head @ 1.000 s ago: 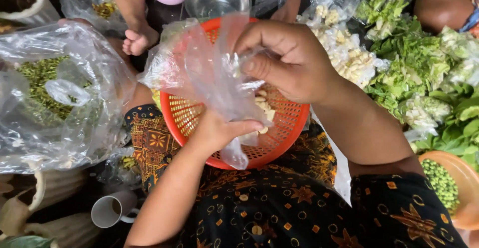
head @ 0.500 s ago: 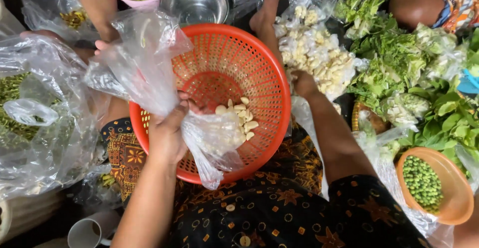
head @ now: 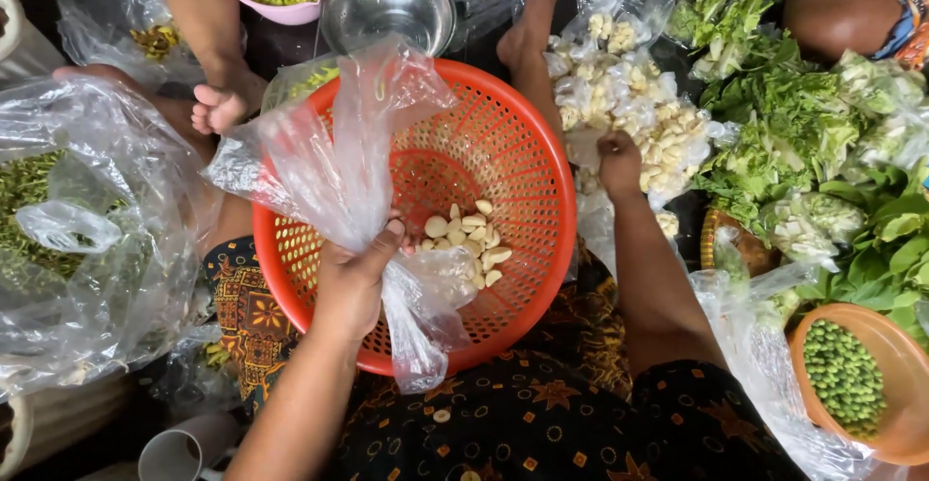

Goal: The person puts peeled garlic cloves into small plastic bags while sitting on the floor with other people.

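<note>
One orange plastic basket (head: 523,181), round and perforated, resting on the person's lap. Inside it, one small heap of peeled garlic cloves (head: 468,234), roughly fifteen to twenty, lying right of centre on the basket floor.

One clear plastic bag (head: 339,162), crumpled, draped over the basket's left rim; its lower end hangs past the near rim.

Left hand (head: 353,278): closed around the bag's gathered middle, thumb uppermost, above the basket's left half. The garlic heap lies just beside its fingertips, to the right.

Right hand (head: 619,160): outside the basket's right rim, fingers down in a pile of bagged pale cloves (head: 639,118). Whether it grips anything cannot be told. The two hands are well apart, the basket between them.

One steel bowl (head: 389,5) beyond the basket. One pink bowl (head: 254,7) of yellow-green pieces at far left of it. One orange bowl (head: 895,365) of green peas at lower right. One large clear sack of green produce (head: 87,239) at left. Leafy greens (head: 823,142) heaped at right. One white cup (head: 179,452) at the bottom left.

Another person's foot (head: 221,105) rests near the basket's far-left rim; a second foot (head: 532,12) shows beyond the far-right rim.
</note>
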